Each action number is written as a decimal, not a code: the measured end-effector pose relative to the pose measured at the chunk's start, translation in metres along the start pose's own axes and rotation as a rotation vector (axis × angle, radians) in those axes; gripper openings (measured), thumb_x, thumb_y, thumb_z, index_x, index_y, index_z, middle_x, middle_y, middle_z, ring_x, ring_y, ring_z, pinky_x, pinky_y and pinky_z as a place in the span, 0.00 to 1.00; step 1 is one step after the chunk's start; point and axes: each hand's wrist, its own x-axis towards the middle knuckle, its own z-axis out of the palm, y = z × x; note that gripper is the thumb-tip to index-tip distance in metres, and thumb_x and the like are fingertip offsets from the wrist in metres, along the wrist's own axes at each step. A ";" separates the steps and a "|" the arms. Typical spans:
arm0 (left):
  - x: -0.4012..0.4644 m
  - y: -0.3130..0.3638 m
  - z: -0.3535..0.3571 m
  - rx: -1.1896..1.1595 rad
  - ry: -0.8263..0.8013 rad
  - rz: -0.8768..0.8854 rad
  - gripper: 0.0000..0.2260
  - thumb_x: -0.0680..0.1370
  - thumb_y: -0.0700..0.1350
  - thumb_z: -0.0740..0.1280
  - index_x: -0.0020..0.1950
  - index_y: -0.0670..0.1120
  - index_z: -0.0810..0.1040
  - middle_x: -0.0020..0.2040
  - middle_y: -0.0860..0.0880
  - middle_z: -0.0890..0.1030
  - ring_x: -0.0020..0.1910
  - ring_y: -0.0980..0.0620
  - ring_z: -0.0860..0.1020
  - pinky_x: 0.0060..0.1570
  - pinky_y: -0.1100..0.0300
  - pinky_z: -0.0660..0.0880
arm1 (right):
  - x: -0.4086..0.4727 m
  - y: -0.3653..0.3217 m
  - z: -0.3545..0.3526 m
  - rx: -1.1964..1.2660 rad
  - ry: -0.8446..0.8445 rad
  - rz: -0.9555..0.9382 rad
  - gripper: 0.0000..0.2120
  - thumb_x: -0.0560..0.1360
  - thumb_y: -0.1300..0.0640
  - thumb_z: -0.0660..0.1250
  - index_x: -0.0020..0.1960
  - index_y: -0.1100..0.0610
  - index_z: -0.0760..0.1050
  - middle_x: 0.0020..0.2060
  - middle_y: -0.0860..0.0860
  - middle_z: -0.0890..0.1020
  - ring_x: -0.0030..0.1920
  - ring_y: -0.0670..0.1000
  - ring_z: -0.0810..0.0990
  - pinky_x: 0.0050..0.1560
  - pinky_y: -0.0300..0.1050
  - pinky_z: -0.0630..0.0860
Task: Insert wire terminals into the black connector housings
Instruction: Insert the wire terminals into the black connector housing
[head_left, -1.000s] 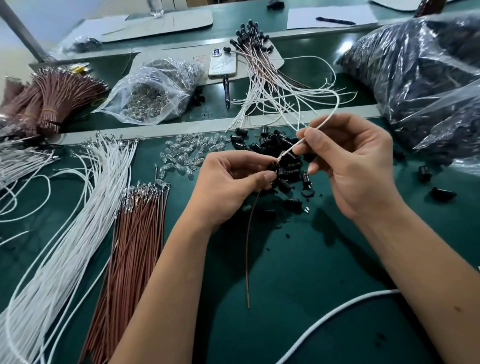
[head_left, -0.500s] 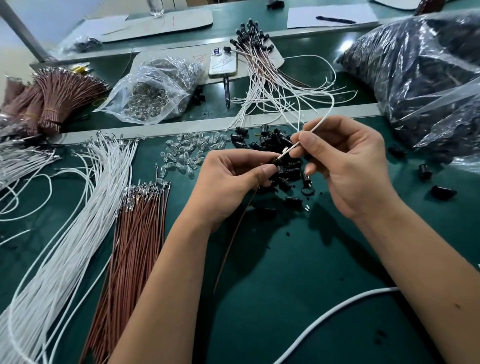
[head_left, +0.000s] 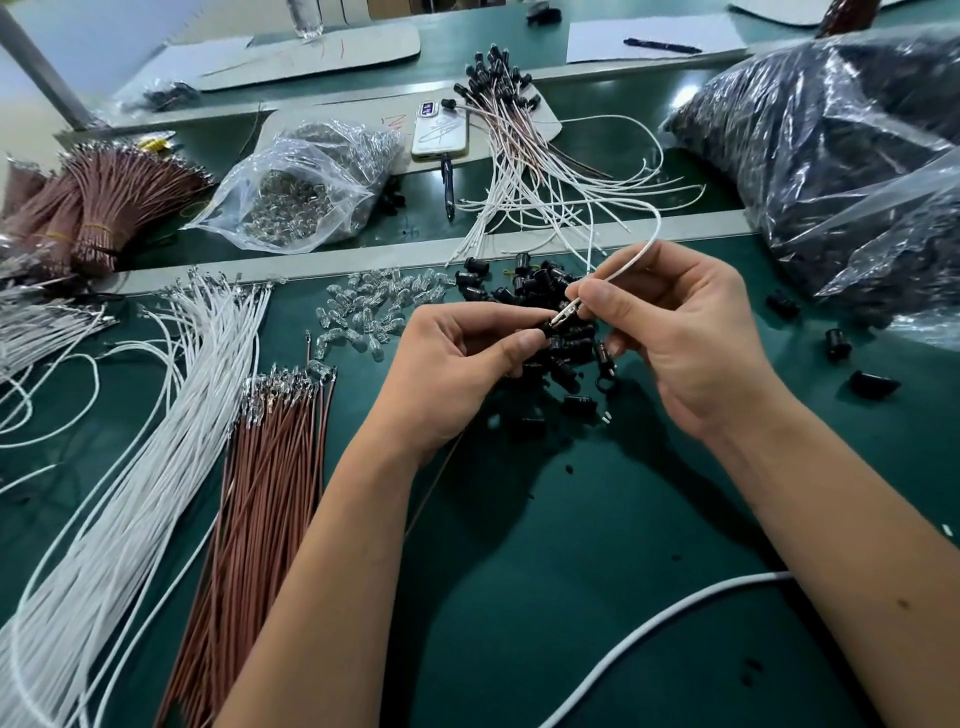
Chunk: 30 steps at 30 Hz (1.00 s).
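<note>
My left hand (head_left: 457, 364) pinches a small black connector housing (head_left: 549, 328) between thumb and forefinger, above a pile of loose black housings (head_left: 540, 296). A brown wire (head_left: 434, 488) hangs down from under this hand. My right hand (head_left: 685, 332) pinches a white wire (head_left: 631, 254) near its end; the wire's metal terminal (head_left: 566, 313) points at the housing's opening and touches it. The white wire arcs up and back behind my right hand.
On the green mat lie a fan of white wires (head_left: 156, 441), a row of brown wires (head_left: 265, 493), clear bulbs (head_left: 369, 312), a bag of terminals (head_left: 291, 202), finished assemblies (head_left: 524, 150), a phone (head_left: 440, 130), a large bag of black parts (head_left: 831, 166) and a thick white cable (head_left: 670, 618).
The hanging brown wire has swung left under my left forearm. My right hand has shifted slightly left, bringing the white wire's terminal to the housing.
</note>
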 end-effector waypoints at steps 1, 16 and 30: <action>0.000 0.000 0.000 -0.003 -0.004 0.002 0.08 0.77 0.35 0.72 0.55 0.43 0.86 0.38 0.50 0.84 0.36 0.54 0.75 0.40 0.65 0.74 | 0.000 0.000 0.000 -0.022 -0.003 -0.010 0.08 0.69 0.59 0.78 0.44 0.58 0.81 0.41 0.58 0.87 0.40 0.50 0.84 0.33 0.39 0.77; 0.001 -0.002 0.004 -0.077 0.087 0.017 0.07 0.77 0.37 0.73 0.54 0.42 0.86 0.40 0.49 0.86 0.36 0.56 0.77 0.40 0.66 0.75 | -0.001 0.001 0.003 -0.006 -0.015 -0.007 0.07 0.71 0.60 0.76 0.45 0.60 0.80 0.39 0.58 0.86 0.37 0.51 0.85 0.37 0.41 0.81; 0.000 0.001 0.012 -0.088 0.199 0.026 0.06 0.73 0.35 0.77 0.48 0.43 0.85 0.42 0.45 0.87 0.41 0.52 0.84 0.45 0.59 0.80 | -0.001 0.006 0.003 0.117 0.040 0.143 0.07 0.65 0.56 0.79 0.40 0.56 0.82 0.40 0.56 0.86 0.36 0.48 0.82 0.32 0.38 0.76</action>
